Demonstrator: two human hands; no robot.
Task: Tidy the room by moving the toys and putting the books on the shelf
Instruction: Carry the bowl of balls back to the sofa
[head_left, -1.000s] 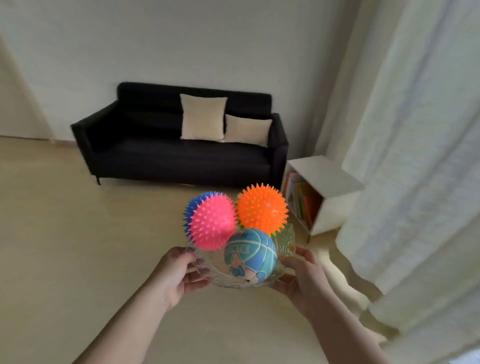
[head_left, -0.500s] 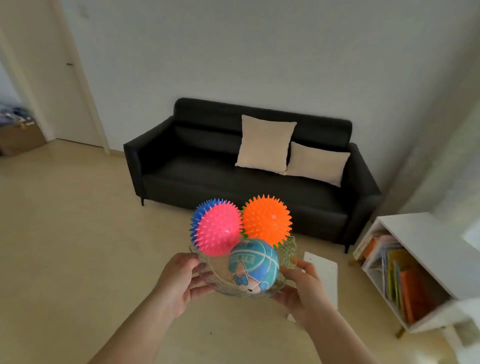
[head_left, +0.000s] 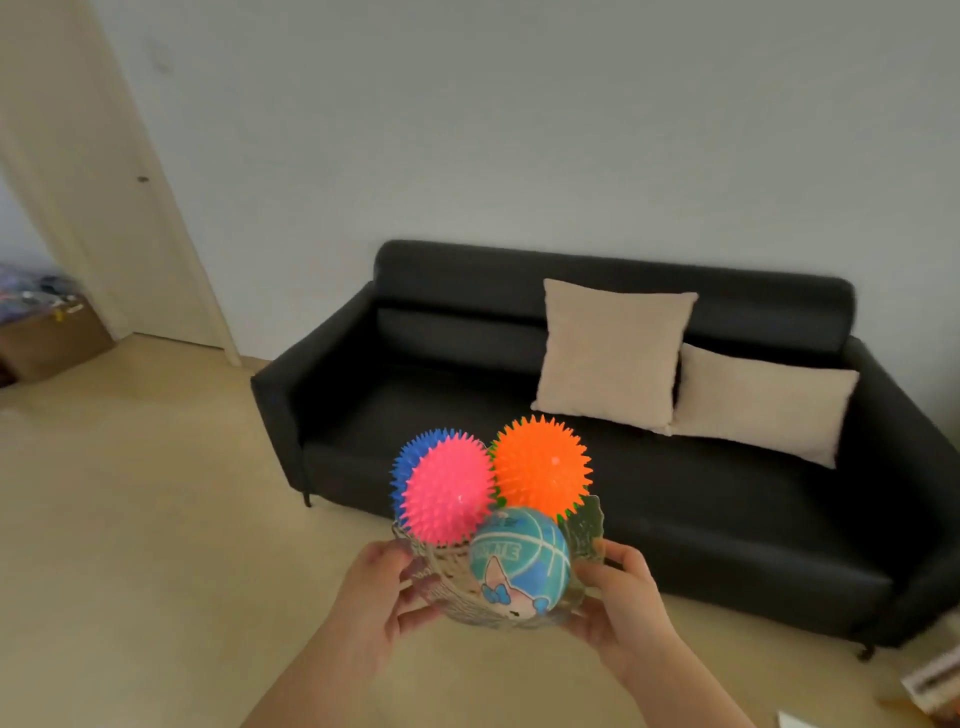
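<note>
Left hand and right hand grip opposite sides of clear patterned glass bowl holding pink, orange, blue spiky balls and teal rubber ball.

Both hands carry a clear glass bowl in front of the body: the left hand grips its left rim, the right hand its right rim. In the bowl sit a pink spiky ball, a blue spiky ball partly hidden behind it, an orange spiky ball, and nearest the camera a teal ball with a cartoon print. Beyond stands a black sofa against the wall, two beige cushions on its right half. A pale door shows at left.
</note>
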